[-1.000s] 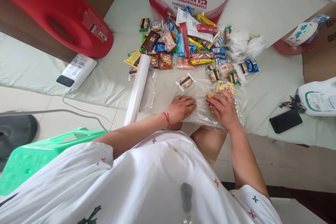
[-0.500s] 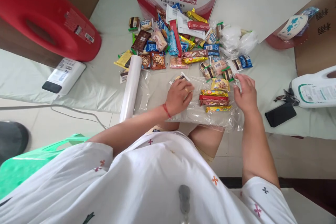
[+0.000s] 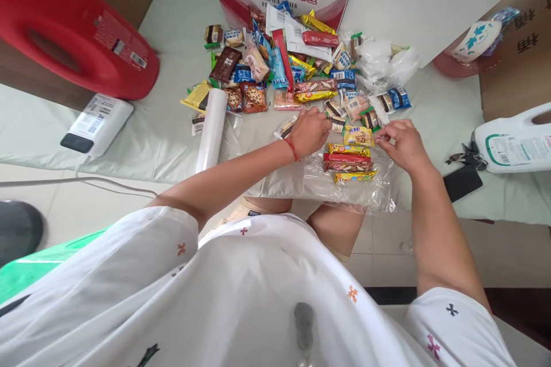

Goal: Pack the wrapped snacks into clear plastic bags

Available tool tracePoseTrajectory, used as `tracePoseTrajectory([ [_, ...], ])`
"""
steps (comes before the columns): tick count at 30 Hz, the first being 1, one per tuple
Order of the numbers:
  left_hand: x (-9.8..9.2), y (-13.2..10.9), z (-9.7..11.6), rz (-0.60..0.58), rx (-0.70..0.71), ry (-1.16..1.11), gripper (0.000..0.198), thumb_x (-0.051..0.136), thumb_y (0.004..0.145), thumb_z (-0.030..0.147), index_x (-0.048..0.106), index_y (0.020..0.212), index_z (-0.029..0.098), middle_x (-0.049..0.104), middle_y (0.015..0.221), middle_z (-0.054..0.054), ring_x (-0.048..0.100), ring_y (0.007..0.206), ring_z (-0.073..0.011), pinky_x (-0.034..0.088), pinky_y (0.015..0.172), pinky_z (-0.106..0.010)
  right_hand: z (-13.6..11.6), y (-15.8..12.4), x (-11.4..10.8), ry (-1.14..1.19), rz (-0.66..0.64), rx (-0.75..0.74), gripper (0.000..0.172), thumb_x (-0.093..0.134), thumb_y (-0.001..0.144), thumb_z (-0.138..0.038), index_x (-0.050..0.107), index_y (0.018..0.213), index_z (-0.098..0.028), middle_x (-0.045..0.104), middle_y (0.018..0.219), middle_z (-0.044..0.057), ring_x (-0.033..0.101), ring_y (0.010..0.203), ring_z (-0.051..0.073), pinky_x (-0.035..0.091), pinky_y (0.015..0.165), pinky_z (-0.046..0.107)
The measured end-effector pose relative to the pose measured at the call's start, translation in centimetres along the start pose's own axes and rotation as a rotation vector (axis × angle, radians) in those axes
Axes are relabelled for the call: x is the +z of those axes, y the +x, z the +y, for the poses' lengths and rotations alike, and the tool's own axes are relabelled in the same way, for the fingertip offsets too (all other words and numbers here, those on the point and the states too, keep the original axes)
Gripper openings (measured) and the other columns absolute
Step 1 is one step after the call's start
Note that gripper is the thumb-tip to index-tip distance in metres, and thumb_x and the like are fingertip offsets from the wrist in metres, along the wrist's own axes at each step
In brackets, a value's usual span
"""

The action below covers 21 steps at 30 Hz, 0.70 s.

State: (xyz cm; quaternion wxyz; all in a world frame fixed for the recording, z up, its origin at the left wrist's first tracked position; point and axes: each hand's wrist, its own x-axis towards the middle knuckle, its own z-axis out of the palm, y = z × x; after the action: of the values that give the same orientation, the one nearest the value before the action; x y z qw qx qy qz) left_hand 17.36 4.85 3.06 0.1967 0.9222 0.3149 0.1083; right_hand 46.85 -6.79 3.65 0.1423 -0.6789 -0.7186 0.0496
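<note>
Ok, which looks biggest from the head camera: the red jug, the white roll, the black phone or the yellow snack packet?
1. The red jug, biggest even though cut off by the frame.
2. The white roll.
3. The black phone and the yellow snack packet: nearly alike, too close to rank.

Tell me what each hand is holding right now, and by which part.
Right hand seems to pinch the crinkled clear plastic sheet by its far edge. Left hand lies curled over the heap of wrapped snacks; any hold is hidden.
</note>
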Motion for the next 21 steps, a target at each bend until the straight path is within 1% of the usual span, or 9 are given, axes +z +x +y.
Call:
tracePoseTrajectory([
  [2, -0.7, -1.5, 0.6, 0.053, 0.093, 0.0, 0.029, 0.045, 0.1, 0.024, 0.072, 0.095, 0.018, 0.068, 0.109, -0.014, 0.053, 0.119, -0.033, 0.038, 0.099, -0.051, -0.8, -1.6, -0.6, -0.013, 0.03, -0.025, 0.017, 0.063, 0.092, -0.033, 0.076, 0.093, -0.022, 0.069, 0.087, 0.008, 0.059, 0.114, 0.031, 0.047, 0.097, 0.047],
  [4, -0.6, -3.1, 1.0, 0.044, 0.189, -0.011, 0.034, 0.039, 0.103, 0.024, 0.072, 0.097, 0.019, 0.067, 0.113, -0.015, 0.052, 0.122, -0.0315, 0.038, 0.098, -0.049, -1.5, -3.5, -0.6, -0.032, 0.019, -0.038, 0.014, 0.063, 0.093, -0.031, 0.075, 0.091, -0.023, 0.069, 0.088, 0.008, 0.058, 0.119, 0.032, 0.045, 0.1, 0.049],
  [7, 0.6, -5.4, 0.9, -0.071, 0.345, -0.002, 0.036, 0.036, 0.105, 0.022, 0.071, 0.105, 0.021, 0.068, 0.117, -0.015, 0.052, 0.126, -0.0291, 0.039, 0.096, -0.046, -2.2, -6.3, 0.1, -0.058, -0.025, -0.059, 0.015, 0.062, 0.093, -0.026, 0.076, 0.093, -0.024, 0.071, 0.094, 0.008, 0.057, 0.119, 0.032, 0.045, 0.1, 0.051],
  [10, 2.1, -6.9, 0.6, -0.196, 0.446, 0.063, 0.031, 0.042, 0.1, 0.018, 0.071, 0.111, 0.021, 0.07, 0.119, -0.014, 0.054, 0.126, -0.0281, 0.039, 0.092, -0.044, -2.4, -8.5, 1.1, -0.05, -0.06, -0.071, 0.023, 0.058, 0.092, -0.018, 0.078, 0.101, -0.024, 0.073, 0.1, 0.009, 0.056, 0.121, 0.031, 0.048, 0.099, 0.051],
  [12, 2.6, -7.5, 0.5, -0.23, 0.457, 0.096, 0.029, 0.051, 0.093, 0.021, 0.071, 0.114, 0.019, 0.07, 0.117, -0.015, 0.057, 0.119, -0.0303, 0.038, 0.088, -0.045, -2.6, -9.6, 1.2, -0.024, -0.043, -0.074, 0.029, 0.055, 0.09, -0.013, 0.078, 0.104, -0.024, 0.073, 0.104, 0.009, 0.055, 0.123, 0.031, 0.049, 0.101, 0.051],
  [14, 2.7, -7.8, 0.6, -0.212, 0.447, 0.106, 0.034, 0.057, 0.087, 0.027, 0.07, 0.116, 0.017, 0.07, 0.113, -0.016, 0.06, 0.107, -0.0316, 0.038, 0.084, -0.046, -3.4, -10.7, 0.8, -0.004, 0.045, -0.07, 0.033, 0.054, 0.09, -0.01, 0.078, 0.107, -0.024, 0.072, 0.112, 0.009, 0.054, 0.126, 0.03, 0.05, 0.103, 0.051],
  [16, 2.7, -7.8, 0.8, -0.161, 0.431, 0.103, 0.035, 0.056, 0.088, 0.031, 0.069, 0.116, 0.016, 0.07, 0.105, -0.016, 0.061, 0.097, -0.0302, 0.037, 0.081, -0.046, -4.9, -11.9, 0.2, 0.0, 0.172, -0.07, 0.033, 0.055, 0.092, -0.012, 0.075, 0.114, -0.024, 0.07, 0.118, 0.01, 0.055, 0.127, 0.031, 0.051, 0.105, 0.052],
  [18, 2.7, -7.7, 0.9, -0.106, 0.41, 0.097, 0.031, 0.051, 0.094, 0.035, 0.07, 0.11, 0.016, 0.069, 0.096, -0.014, 0.06, 0.09, -0.028, 0.037, 0.079, -0.044, -7.0, -13.4, 0.0, 0.004, 0.239, -0.104, 0.03, 0.062, 0.095, -0.02, 0.071, 0.122, -0.025, 0.069, 0.119, 0.01, 0.056, 0.128, 0.032, 0.051, 0.106, 0.053],
  [21, 2.8, -7.8, 1.0, -0.03, 0.376, 0.077, 0.035, 0.045, 0.102, 0.043, 0.07, 0.097, 0.019, 0.068, 0.087, -0.012, 0.059, 0.089, -0.0268, 0.036, 0.075, -0.042, -10.2, -15.8, 1.3, -0.046, 0.14, -0.21, 0.047, 0.073, 0.092, -0.039, 0.064, 0.135, -0.024, 0.068, 0.124, 0.012, 0.055, 0.129, 0.034, 0.045, 0.114, 0.057],
])
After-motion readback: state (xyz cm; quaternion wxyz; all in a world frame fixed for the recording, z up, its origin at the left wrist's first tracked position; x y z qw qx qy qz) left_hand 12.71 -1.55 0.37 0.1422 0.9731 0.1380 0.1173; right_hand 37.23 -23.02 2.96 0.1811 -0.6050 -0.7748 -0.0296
